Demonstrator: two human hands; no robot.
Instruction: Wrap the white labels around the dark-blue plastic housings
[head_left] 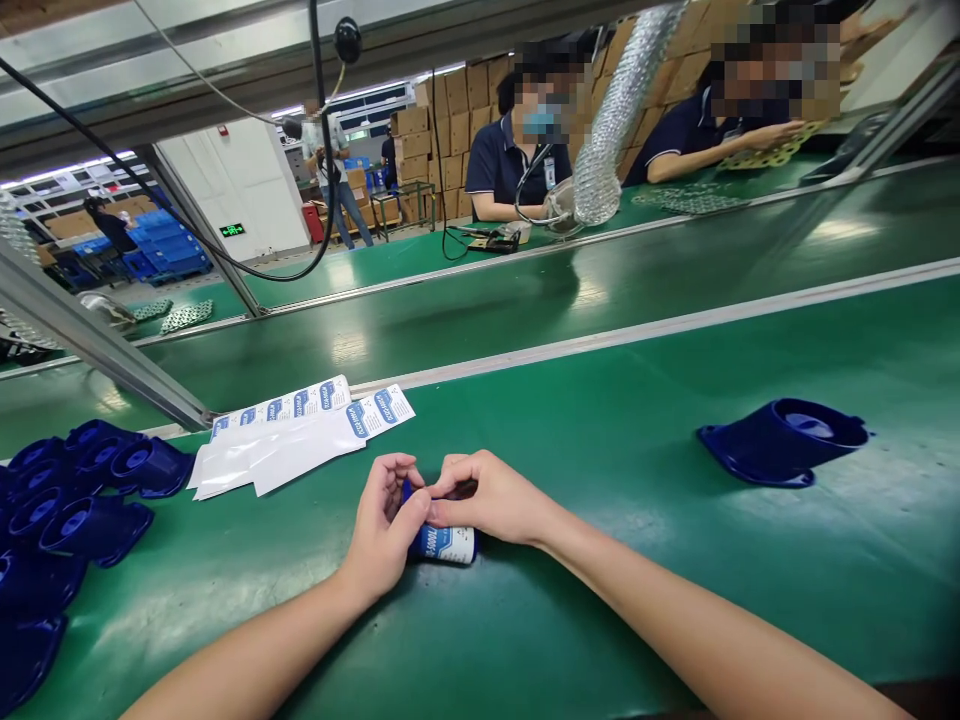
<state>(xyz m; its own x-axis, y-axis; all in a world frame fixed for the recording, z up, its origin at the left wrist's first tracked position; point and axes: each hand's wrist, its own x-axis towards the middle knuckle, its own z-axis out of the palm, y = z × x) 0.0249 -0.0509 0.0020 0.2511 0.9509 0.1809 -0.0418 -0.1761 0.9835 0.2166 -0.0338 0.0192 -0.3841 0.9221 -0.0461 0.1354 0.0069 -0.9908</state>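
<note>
Left hand half-curled, thumb and fingers about the left side of a blue part. Right hand bent, thumb and forefinger drawn nearly together at the upper edge of the part's label; cannot tell if anything is pinched. Part lies between the hands. Label sheets beyond left hand; lone blue housing well right of right hand.
</note>
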